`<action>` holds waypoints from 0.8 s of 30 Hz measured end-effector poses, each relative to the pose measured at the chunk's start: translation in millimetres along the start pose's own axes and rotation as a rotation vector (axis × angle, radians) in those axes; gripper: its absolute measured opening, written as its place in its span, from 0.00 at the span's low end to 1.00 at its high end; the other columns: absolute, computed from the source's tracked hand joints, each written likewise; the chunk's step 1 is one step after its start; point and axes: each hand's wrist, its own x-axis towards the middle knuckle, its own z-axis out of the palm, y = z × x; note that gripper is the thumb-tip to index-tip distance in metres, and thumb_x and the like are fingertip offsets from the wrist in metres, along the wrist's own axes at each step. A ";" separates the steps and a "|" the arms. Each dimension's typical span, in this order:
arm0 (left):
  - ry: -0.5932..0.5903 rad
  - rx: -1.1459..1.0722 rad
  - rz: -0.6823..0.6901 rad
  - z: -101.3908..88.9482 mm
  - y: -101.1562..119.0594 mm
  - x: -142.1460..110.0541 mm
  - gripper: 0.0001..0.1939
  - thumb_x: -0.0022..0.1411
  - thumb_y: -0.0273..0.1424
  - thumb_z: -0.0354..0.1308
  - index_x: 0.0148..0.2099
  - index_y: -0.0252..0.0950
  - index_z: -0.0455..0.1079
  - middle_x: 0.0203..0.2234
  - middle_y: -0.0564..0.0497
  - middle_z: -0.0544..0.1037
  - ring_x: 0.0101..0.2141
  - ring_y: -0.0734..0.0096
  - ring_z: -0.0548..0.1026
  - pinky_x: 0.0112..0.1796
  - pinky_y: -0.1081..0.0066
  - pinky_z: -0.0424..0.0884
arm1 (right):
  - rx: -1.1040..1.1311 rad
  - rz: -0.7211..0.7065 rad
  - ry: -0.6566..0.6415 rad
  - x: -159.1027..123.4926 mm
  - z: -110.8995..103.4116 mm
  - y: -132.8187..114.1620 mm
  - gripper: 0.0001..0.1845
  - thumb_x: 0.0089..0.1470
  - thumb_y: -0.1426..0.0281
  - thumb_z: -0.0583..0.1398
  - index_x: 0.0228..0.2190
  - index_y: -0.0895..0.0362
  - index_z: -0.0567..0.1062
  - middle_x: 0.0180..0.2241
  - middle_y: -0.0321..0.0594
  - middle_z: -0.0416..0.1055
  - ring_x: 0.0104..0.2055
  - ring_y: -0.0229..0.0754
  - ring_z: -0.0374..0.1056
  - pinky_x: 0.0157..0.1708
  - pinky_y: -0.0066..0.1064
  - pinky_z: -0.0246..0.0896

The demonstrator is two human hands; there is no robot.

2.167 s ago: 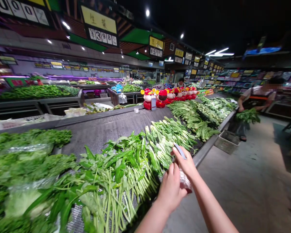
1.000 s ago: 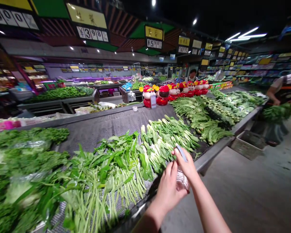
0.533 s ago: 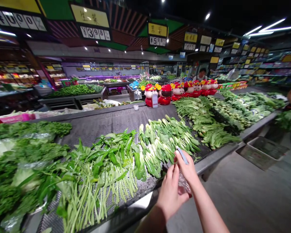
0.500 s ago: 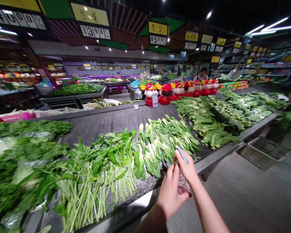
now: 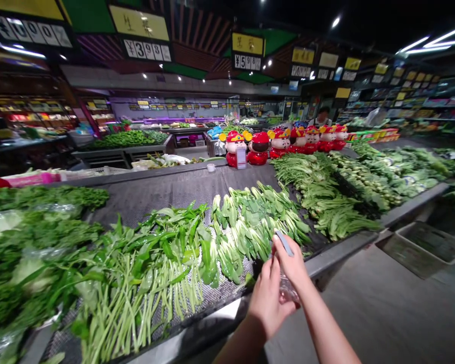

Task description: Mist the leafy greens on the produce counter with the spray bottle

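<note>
Close in front of me, just over the stall's front edge, my left hand curls around a clear, ribbed plastic object, possibly a bottle; most of it is hidden. My right hand closes over its upper part, touching my left fingers. A narrow grey strip sticks out along the right hand's fingers; its kind is unclear. Just beyond lie bunches of pale-stemmed leafy greens. Long-stemmed water spinach is spread to their left. Neither hand touches the vegetables.
Leafy lettuce, partly wrapped in plastic, fills the left of the sloping stall. More greens lie to the right. Red figurines line the back edge. A grey crate stands on the floor at right. Price signs hang overhead.
My view has turned right, then slightly left, so the co-worker at the right has left the frame. Both hands keep nearly the same grip and place in view.
</note>
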 end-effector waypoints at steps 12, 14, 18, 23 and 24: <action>-0.059 0.009 0.145 -10.6 -8.4 44.9 0.45 0.47 0.29 0.59 0.63 0.36 0.39 0.61 0.44 0.47 0.58 0.56 0.53 0.57 0.62 0.53 | 0.016 -0.012 0.103 36.7 -3.5 -6.5 0.16 0.51 0.56 0.55 0.32 0.55 0.71 0.28 0.38 0.71 0.30 0.42 0.66 0.33 0.33 0.62; -0.062 0.006 0.172 -10.1 -9.4 48.5 0.45 0.47 0.28 0.58 0.63 0.36 0.39 0.61 0.44 0.48 0.58 0.57 0.54 0.57 0.62 0.54 | -0.003 -0.026 0.123 38.3 -3.6 -6.3 0.15 0.53 0.57 0.53 0.31 0.55 0.71 0.28 0.38 0.71 0.30 0.41 0.66 0.33 0.33 0.61; -0.058 0.010 0.187 -9.5 -11.3 50.8 0.44 0.47 0.27 0.57 0.63 0.37 0.40 0.60 0.45 0.50 0.57 0.58 0.55 0.56 0.63 0.54 | -0.048 -0.048 0.136 38.0 -1.0 -4.2 0.17 0.56 0.58 0.50 0.24 0.55 0.69 0.24 0.37 0.69 0.27 0.40 0.64 0.30 0.32 0.60; -0.071 0.029 0.184 -6.1 -11.6 56.8 0.41 0.46 0.26 0.56 0.62 0.34 0.43 0.59 0.43 0.53 0.56 0.59 0.57 0.56 0.64 0.54 | -0.082 -0.022 0.149 41.1 -1.9 3.3 0.19 0.56 0.58 0.50 0.19 0.53 0.66 0.21 0.35 0.66 0.24 0.39 0.62 0.28 0.30 0.58; -0.070 0.029 0.181 -4.5 -11.5 58.9 0.41 0.46 0.26 0.56 0.62 0.34 0.44 0.58 0.43 0.54 0.56 0.59 0.57 0.56 0.64 0.54 | -0.083 -0.017 0.147 42.8 -2.6 5.9 0.19 0.55 0.58 0.50 0.19 0.53 0.66 0.20 0.35 0.65 0.24 0.39 0.61 0.27 0.30 0.58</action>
